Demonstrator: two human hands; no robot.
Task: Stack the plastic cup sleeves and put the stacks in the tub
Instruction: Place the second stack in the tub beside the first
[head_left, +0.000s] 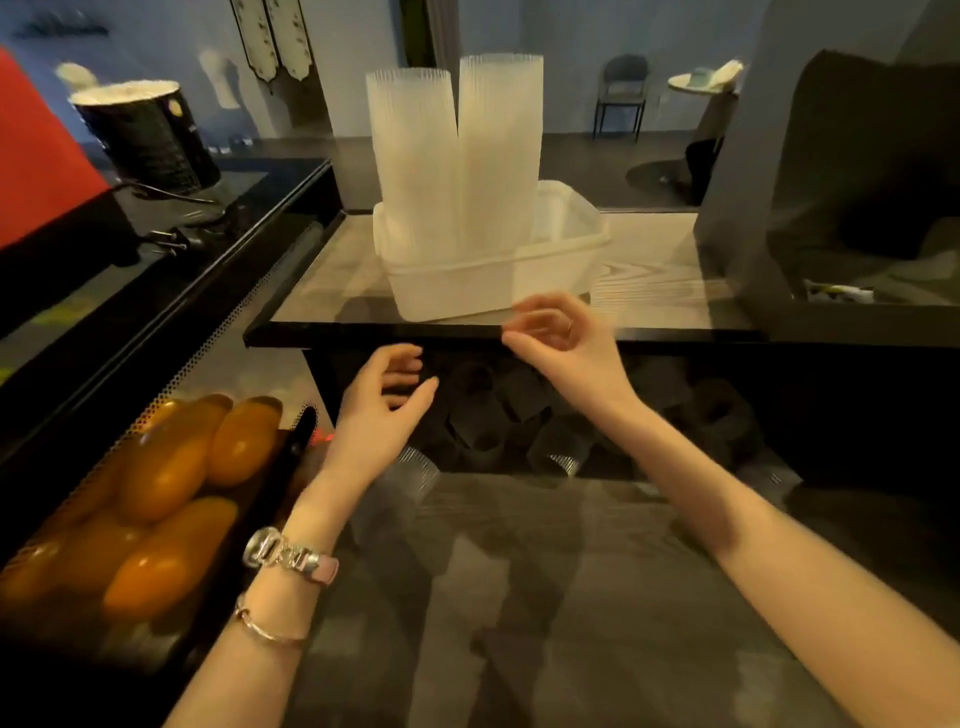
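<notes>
Two tall stacks (457, 150) of clear sleeves stand upright, side by side, in the left part of the tub (561, 260) on the raised counter (649, 270). More loose sleeves (509, 415) lie in the dark recess below its edge. My left hand (387, 410) hovers there, fingers relaxed, holding nothing. My right hand (563, 338), blurred, is loosely curled just before the tub, empty.

Cup sleeve stacks (457, 156): translucent white, fine vertical ribbing. Tub (545, 270): translucent milky white. Upper tabletop (649, 275): pale wood grain, black edge. Lower tabletop (545, 597): grey-brown grain. Fruit (156, 499): orange-yellow. Loose sleeves on the shelf (519, 415): dark, clear. Wrist watch (288, 558): silver, pink strap. Bucket (145, 135): black, white rim.
</notes>
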